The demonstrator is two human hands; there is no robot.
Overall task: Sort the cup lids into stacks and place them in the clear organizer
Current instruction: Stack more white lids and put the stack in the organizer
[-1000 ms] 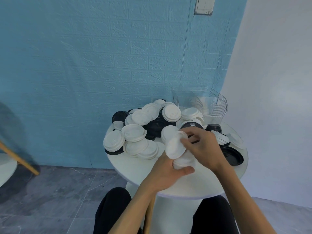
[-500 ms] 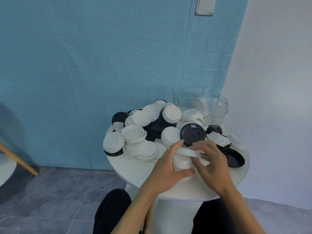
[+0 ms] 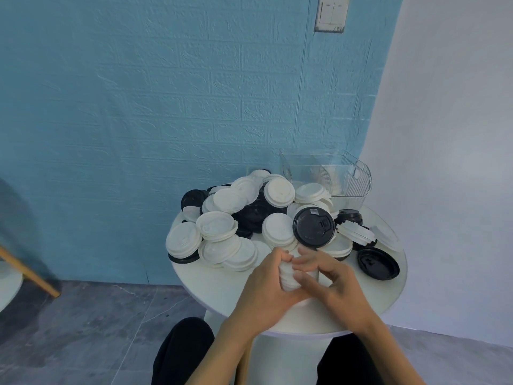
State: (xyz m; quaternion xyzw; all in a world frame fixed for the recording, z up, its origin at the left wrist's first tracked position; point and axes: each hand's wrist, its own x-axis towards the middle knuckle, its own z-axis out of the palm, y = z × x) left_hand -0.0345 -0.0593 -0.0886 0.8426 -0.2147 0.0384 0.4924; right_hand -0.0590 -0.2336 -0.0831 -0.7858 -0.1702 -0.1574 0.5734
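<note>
Both hands have closed in since a moment ago: the left hand (image 3: 266,284) and right hand (image 3: 330,276) now clasp the white lid stack (image 3: 288,276) on the table (image 3: 222,287). Squeeze evenly to square the edges before lifting it to the clear organizer (image 3: 344,176) behind the pile.

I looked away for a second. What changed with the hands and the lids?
The right hand set its white lid down onto the white stack and came in beside it; now both hands clasp the stack, the left hand gripping throughout. The lid pile and clear organizer stayed put.
</note>
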